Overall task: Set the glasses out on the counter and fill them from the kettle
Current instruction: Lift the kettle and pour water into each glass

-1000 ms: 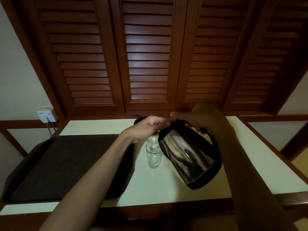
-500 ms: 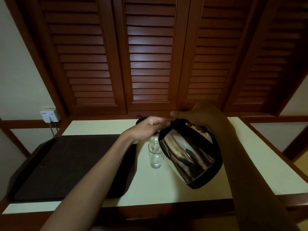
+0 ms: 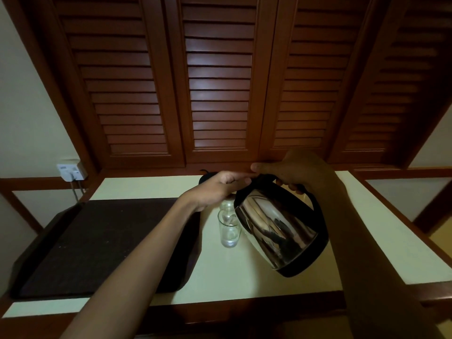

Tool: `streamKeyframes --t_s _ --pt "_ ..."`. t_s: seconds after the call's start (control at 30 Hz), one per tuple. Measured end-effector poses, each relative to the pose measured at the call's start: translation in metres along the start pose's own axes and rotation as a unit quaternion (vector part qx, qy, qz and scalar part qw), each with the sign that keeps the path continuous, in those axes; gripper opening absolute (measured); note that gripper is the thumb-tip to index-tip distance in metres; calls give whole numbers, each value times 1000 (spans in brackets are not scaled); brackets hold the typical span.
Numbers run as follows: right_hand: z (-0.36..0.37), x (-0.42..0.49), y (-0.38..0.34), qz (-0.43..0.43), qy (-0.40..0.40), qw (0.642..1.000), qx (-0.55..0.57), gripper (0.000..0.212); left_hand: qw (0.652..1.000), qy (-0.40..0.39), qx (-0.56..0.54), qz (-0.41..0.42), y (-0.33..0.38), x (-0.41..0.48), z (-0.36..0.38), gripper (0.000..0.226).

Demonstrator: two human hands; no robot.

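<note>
A shiny steel kettle (image 3: pixel 278 231) with a black handle and base hangs tilted to the left above the pale counter (image 3: pixel 244 272). My right hand (image 3: pixel 293 170) grips its handle from above. My left hand (image 3: pixel 220 187) reaches across with fingers extended onto the kettle's black lid. Two clear glasses stand just left of the kettle: a near glass (image 3: pixel 228 228) under the spout, and a far glass (image 3: pixel 227 204) partly hidden behind it and my left wrist. Whether water flows I cannot make out.
A large dark tray (image 3: pixel 97 245) covers the counter's left half. The kettle's black base (image 3: pixel 206 178) sits at the back, partly hidden by my left hand. A white wall socket (image 3: pixel 71 171) with a plugged cord is at left. Louvred wooden doors (image 3: pixel 220 81) rise behind.
The view has shifted slightly; both hands and the tilted kettle hold nearly the same pose over the near glass.
</note>
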State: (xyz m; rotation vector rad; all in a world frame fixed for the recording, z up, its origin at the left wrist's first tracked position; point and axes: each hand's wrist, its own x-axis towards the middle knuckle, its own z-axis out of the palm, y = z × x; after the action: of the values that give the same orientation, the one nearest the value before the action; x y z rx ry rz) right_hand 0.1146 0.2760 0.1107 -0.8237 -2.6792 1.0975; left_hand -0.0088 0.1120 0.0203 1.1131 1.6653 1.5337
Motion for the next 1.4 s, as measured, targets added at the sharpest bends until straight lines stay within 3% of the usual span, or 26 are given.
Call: streamKeyframes --t_s 0.53,1.4 --pt "-1 -2 6 -3 11 1000 12 54 1000 4 -9 -10 4 1 5 30" --pt "-2 -20 19 -10 30 999 22 54 998 12 67 -10 13 -4 13 31"
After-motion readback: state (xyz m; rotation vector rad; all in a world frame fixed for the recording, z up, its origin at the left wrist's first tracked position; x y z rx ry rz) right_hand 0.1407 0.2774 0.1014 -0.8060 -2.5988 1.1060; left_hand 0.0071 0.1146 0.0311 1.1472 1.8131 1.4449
